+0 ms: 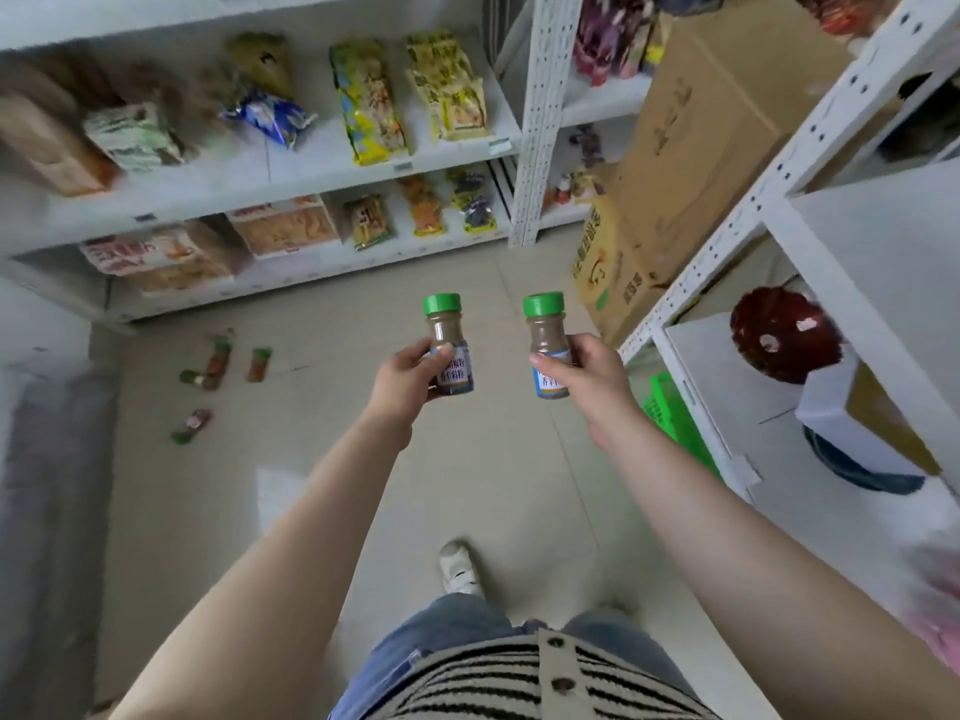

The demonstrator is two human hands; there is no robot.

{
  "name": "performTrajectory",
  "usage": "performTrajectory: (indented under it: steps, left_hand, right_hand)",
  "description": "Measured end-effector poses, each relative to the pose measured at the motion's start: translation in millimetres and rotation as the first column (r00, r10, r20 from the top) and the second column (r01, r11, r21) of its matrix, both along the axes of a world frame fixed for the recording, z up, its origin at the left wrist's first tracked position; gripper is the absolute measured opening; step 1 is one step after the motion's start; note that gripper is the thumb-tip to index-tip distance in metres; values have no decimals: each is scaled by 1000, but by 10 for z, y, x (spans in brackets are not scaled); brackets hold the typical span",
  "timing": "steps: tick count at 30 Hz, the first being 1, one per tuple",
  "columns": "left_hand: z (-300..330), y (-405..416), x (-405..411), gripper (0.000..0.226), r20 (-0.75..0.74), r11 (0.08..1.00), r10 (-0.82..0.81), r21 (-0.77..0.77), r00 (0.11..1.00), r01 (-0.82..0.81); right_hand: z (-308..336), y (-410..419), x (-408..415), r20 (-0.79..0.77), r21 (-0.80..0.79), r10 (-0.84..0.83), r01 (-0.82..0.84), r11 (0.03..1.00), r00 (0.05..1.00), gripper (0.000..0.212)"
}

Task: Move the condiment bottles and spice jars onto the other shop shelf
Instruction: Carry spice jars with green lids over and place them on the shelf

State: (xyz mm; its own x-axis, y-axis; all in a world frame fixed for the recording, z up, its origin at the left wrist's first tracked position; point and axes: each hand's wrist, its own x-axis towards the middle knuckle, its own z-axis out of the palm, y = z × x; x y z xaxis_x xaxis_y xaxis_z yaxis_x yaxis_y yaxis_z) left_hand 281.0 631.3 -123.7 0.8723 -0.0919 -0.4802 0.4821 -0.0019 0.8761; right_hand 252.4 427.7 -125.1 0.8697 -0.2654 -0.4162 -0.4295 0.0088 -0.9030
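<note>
We judge both spice jars light, rigid and smooth-walled: our left hand (410,379) pinches one jar (450,350) at its label, our right hand (584,374) the other jar (548,348), caps above the fingers.

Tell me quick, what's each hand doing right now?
Left hand: holding a green-capped spice jar upright.
Right hand: holding a second green-capped spice jar upright.
</note>
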Motion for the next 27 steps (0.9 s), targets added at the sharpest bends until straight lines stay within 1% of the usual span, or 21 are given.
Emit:
performTrajectory:
  steps: [4,7,9,11,14,19,23,27]
  left_hand:
    - [-15,540,228,19,4,995,101,-23,995,-101]
    - [-86,836,372,27,-20,979,205,-13,979,-205]
    - [-120,1031,501,28,-37,958,284,-13,958,-285]
    - [-125,1175,623,27,-41,947,321,-19,946,-322]
    - [-120,1467,969,24,-26,921,387,-23,922,-388]
    - [-79,1868,1737,10,5,872,489,-19,872,-489]
    - [-32,2155,2252,19,36,827,562,-42,826,-561]
    - [11,2488,2679,23,25,795,606,-54,795,-604]
  right_hand:
    - [47,522,453,-25,5,83,-83,997,996,32]
    - [73,840,812,-42,6,152,-152,988,988,28]
    - [60,1059,1084,-54,4,198,-198,980,979,31]
    - [41,1218,1308,-60,-1,230,-231,973,971,35]
    - [-12,1536,1803,-62,-2,292,-293,956,954,39]
    - [-16,2053,2693,-34,-7,407,-407,913,913,38]
    - [1,2444,3315,-30,-44,516,-517,855,856,40]
    - [36,2834,3875,-30,-68,549,-550,832,835,47]
